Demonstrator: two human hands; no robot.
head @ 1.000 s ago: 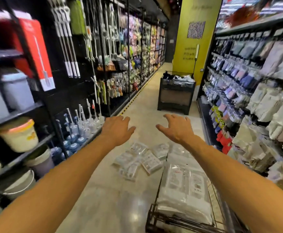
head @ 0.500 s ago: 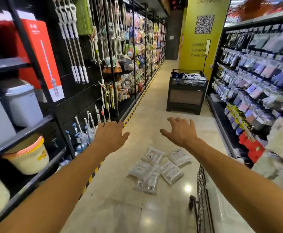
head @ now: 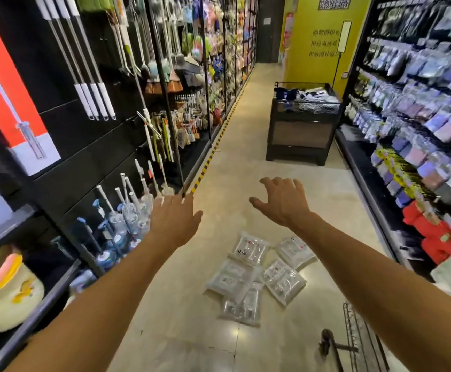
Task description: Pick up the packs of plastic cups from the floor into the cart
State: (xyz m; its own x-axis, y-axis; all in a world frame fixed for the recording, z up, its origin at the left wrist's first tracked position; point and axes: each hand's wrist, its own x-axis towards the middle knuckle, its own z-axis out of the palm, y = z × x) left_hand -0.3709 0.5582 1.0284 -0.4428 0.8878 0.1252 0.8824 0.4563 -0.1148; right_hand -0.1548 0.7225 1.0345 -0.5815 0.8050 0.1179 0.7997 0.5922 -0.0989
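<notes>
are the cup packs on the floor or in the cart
On the floor: the packs lie in an overlapping pile beside the cart, untouched.

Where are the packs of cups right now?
In the head view, the packs of plastic cups lie heaped on the floor, low in the middle, just left of the cart, below the left hand and right hand.

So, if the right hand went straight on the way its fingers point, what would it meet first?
Probably nothing soon: the right hand points up the aisle over bare floor. The packs of plastic cups lie below it, out of line; the black display bin stands farther, slightly right.
</notes>
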